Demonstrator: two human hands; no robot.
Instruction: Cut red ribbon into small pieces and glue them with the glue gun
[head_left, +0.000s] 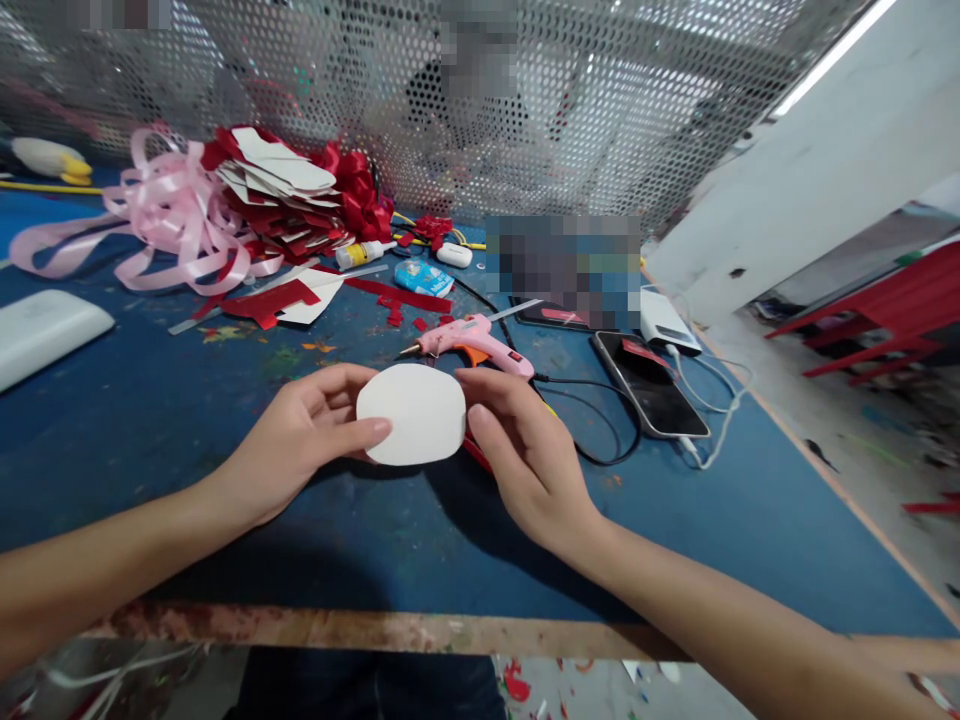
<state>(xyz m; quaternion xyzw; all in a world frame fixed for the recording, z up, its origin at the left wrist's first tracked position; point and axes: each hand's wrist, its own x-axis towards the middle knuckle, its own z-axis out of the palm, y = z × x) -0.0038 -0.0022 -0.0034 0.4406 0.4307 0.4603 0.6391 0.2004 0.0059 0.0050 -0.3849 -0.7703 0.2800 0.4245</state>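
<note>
A rounded white card piece (412,413) is held just above the blue table (150,420) between both my hands. My left hand (300,440) grips its left edge, thumb on top and fingers curled under. My right hand (517,450) pinches its right edge with thumb and fingers. A bit of red shows under the card by my right hand. A pink glue gun (469,340) lies just behind the card, nozzle pointing left, its black cord (600,420) looping right.
Pink ribbon (165,220) and a heap of red and white card cut-outs (277,195) lie at the back left. A black phone (651,385) and white power bank (667,320) sit right. A white case (41,330) lies far left. A perforated metal screen (375,90) backs the table.
</note>
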